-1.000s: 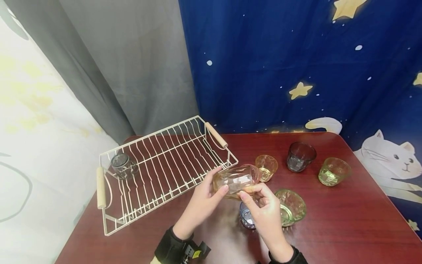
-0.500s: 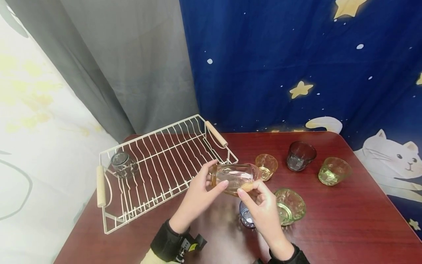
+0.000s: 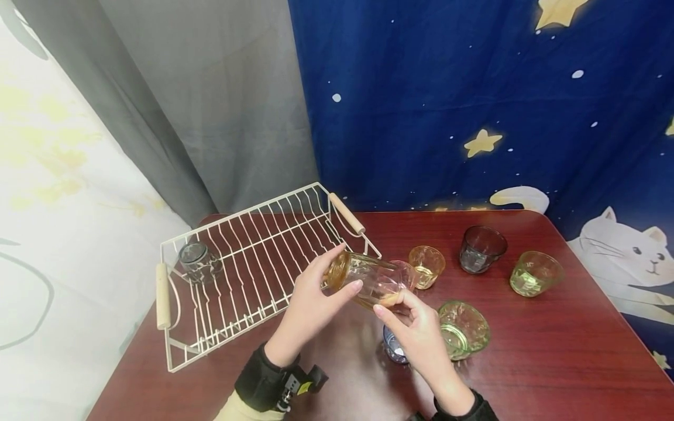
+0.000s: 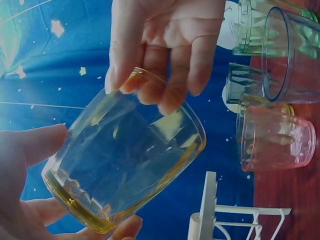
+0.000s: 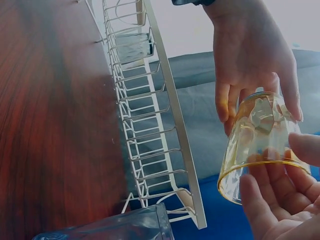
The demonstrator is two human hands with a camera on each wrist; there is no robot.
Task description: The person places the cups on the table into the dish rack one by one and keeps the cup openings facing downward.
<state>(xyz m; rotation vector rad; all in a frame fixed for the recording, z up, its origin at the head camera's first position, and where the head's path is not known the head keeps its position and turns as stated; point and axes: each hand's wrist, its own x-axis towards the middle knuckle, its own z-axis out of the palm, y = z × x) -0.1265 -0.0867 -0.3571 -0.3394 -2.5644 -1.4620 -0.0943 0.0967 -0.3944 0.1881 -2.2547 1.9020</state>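
Note:
A clear amber drinking glass (image 3: 368, 280) is held above the table, tilted on its side between both hands. My left hand (image 3: 310, 301) grips it round the base end, thumb along the near side. At the rim, my right hand (image 3: 418, 330) pinches the wall, with fingertips inside the mouth in the left wrist view. The right wrist view shows the thick amber rim of the glass (image 5: 262, 135) facing the right palm. Behind the held glass stands a pink glass (image 4: 280, 140), mostly covered by it in the head view.
A white wire dish rack (image 3: 268, 237) with wooden handles stands at the left, holding a dark grey glass (image 3: 199, 263). To the right stand an amber glass (image 3: 427, 266), a dark glass (image 3: 480, 251), a green glass (image 3: 534, 275), a green bowl-like glass (image 3: 466, 330) and a blue glass (image 3: 395, 345).
The amber glass has tipped so its base end is higher and its rim end lower. My left hand has shifted a little left and up with it; the right hand keeps its pinch.

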